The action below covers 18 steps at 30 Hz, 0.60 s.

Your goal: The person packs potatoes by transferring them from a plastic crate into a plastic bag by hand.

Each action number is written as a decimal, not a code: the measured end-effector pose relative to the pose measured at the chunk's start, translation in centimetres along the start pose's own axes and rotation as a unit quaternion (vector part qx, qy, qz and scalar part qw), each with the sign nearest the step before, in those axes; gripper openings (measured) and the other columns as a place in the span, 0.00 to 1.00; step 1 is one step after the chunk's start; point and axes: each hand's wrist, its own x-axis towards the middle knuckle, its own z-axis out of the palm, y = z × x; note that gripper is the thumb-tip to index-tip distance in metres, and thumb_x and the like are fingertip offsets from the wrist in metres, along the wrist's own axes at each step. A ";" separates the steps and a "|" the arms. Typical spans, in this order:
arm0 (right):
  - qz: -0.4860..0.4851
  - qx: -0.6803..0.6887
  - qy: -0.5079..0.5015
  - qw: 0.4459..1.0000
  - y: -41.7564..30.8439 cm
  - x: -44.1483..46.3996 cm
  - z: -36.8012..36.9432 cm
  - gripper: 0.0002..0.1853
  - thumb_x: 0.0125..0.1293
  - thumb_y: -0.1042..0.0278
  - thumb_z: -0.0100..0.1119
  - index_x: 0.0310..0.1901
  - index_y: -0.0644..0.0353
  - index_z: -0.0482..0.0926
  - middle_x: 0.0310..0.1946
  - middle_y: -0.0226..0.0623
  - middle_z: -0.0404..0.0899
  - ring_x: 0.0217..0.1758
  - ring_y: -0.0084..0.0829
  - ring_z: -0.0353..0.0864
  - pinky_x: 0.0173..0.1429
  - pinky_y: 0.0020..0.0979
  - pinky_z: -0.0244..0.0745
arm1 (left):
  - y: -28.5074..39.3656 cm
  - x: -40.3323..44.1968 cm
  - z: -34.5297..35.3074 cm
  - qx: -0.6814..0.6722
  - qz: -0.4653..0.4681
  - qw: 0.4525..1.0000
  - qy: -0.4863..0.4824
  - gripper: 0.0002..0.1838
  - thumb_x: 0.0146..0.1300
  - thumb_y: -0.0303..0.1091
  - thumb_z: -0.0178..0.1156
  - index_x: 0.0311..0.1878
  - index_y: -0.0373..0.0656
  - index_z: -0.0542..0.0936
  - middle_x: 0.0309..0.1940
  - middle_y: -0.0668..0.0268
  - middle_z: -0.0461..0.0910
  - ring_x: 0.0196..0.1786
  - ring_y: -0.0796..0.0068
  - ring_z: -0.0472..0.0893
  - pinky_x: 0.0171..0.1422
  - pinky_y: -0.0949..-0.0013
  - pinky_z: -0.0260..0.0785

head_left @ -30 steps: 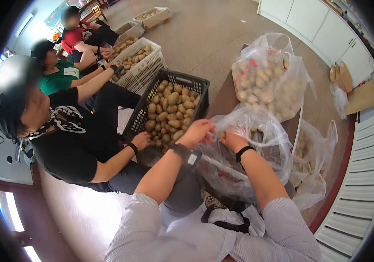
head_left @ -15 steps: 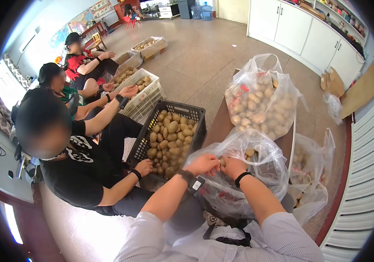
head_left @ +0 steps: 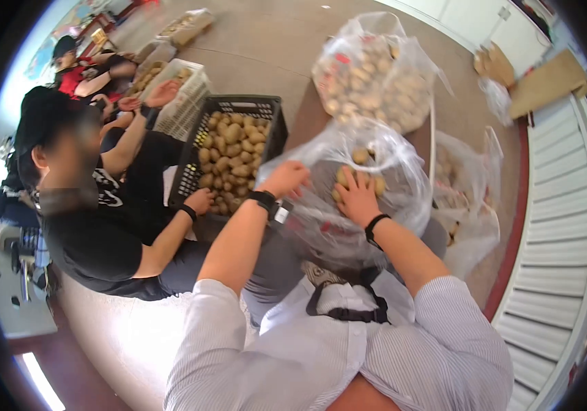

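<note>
An open clear plastic bag (head_left: 403,161) lies before me with several potatoes (head_left: 360,155) inside. Over the potatoes in its mouth, my right hand (head_left: 358,198) rests with fingers spread, touching them. My left hand (head_left: 285,179) is at the bag's left rim, its fingers loosely bent and apart; no potato shows in it. Left of that hand stands a black crate (head_left: 276,130) filled with potatoes.
A full bag of potatoes (head_left: 376,82) stands on the brown bench (head_left: 300,127). More bagged potatoes (head_left: 461,178) are on the floor at right. At left sits a co-worker (head_left: 95,233), one hand at the crate. Beyond are a white crate (head_left: 187,103) and another person (head_left: 78,72).
My view has tilted down, shifting the scene up and left. My right hand has gone from closed around a potato to spread over the potatoes in the bag. My left fingers have loosened.
</note>
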 end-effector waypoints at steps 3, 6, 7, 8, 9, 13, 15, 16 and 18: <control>-0.047 -0.020 0.064 0.997 0.6 -0.4 -0.2 0.23 0.58 0.58 0.63 0.57 0.48 0.78 0.73 0.45 0.56 0.71 0.54 0.58 0.70 0.62 0.55 | 1.6 -1.5 0.2 0.006 -0.007 1.000 0.016 0.14 0.67 0.40 0.54 0.43 0.39 0.78 0.36 0.64 0.83 0.27 0.71 0.83 0.29 0.69 0.75; -0.081 -0.054 0.154 0.983 0.3 -1.3 0.2 0.17 0.62 0.67 0.56 0.53 0.52 0.80 0.62 0.45 0.68 0.67 0.49 0.64 0.70 0.52 0.59 | 1.8 -1.7 0.3 0.013 -0.012 0.999 0.030 0.14 0.67 0.41 0.54 0.43 0.39 0.78 0.36 0.64 0.83 0.28 0.72 0.83 0.29 0.68 0.75; -0.081 -0.054 0.156 0.983 0.2 -1.5 0.0 0.17 0.62 0.67 0.56 0.53 0.52 0.80 0.62 0.45 0.68 0.67 0.49 0.64 0.70 0.52 0.59 | 1.8 -1.9 0.4 0.013 -0.016 0.999 0.031 0.14 0.66 0.41 0.54 0.43 0.39 0.78 0.36 0.64 0.83 0.28 0.72 0.83 0.30 0.68 0.75; -0.076 -0.032 0.122 0.989 0.0 -1.9 -0.2 0.17 0.62 0.69 0.54 0.52 0.52 0.80 0.57 0.42 0.70 0.62 0.46 0.68 0.66 0.49 0.62 | 1.8 -2.1 0.4 0.013 -0.016 0.999 0.032 0.14 0.66 0.41 0.54 0.43 0.39 0.78 0.36 0.64 0.83 0.28 0.72 0.83 0.30 0.68 0.75; -0.070 -0.008 0.086 0.994 -0.1 -2.2 -0.3 0.16 0.62 0.70 0.53 0.52 0.52 0.79 0.52 0.40 0.72 0.56 0.44 0.71 0.62 0.46 0.66 | 1.7 -2.1 0.4 0.018 -0.008 0.999 0.036 0.14 0.66 0.41 0.54 0.43 0.39 0.78 0.36 0.64 0.83 0.28 0.72 0.82 0.30 0.68 0.75; -0.069 -0.016 0.089 0.994 -0.3 -3.4 0.6 0.13 0.61 0.69 0.53 0.48 0.54 0.79 0.42 0.37 0.72 0.45 0.40 0.75 0.52 0.44 0.71 | 1.7 -2.4 0.7 0.020 -0.005 0.999 0.039 0.14 0.66 0.40 0.54 0.43 0.39 0.77 0.37 0.64 0.83 0.27 0.72 0.82 0.30 0.68 0.75; -0.051 0.008 0.062 0.997 -0.4 -3.6 0.7 0.17 0.60 0.73 0.53 0.52 0.53 0.77 0.46 0.39 0.73 0.44 0.44 0.76 0.49 0.44 0.72 | 1.5 -2.4 0.9 0.015 0.003 0.999 0.044 0.15 0.66 0.40 0.55 0.44 0.37 0.78 0.36 0.62 0.83 0.27 0.70 0.83 0.28 0.67 0.75; -0.054 0.008 0.061 0.997 -0.3 -3.5 1.1 0.17 0.60 0.73 0.53 0.52 0.53 0.77 0.46 0.39 0.73 0.44 0.44 0.76 0.49 0.44 0.72 | 1.6 -2.6 0.9 0.012 0.012 0.999 0.051 0.16 0.66 0.40 0.55 0.45 0.34 0.78 0.35 0.60 0.84 0.27 0.68 0.84 0.26 0.66 0.76; 0.019 0.138 0.015 0.990 -0.1 -2.9 1.9 0.20 0.58 0.75 0.56 0.53 0.55 0.76 0.48 0.43 0.74 0.50 0.48 0.76 0.52 0.44 0.73 | 1.8 -2.9 1.0 0.008 0.009 0.999 0.044 0.17 0.67 0.42 0.55 0.46 0.36 0.78 0.36 0.61 0.83 0.28 0.69 0.83 0.28 0.66 0.76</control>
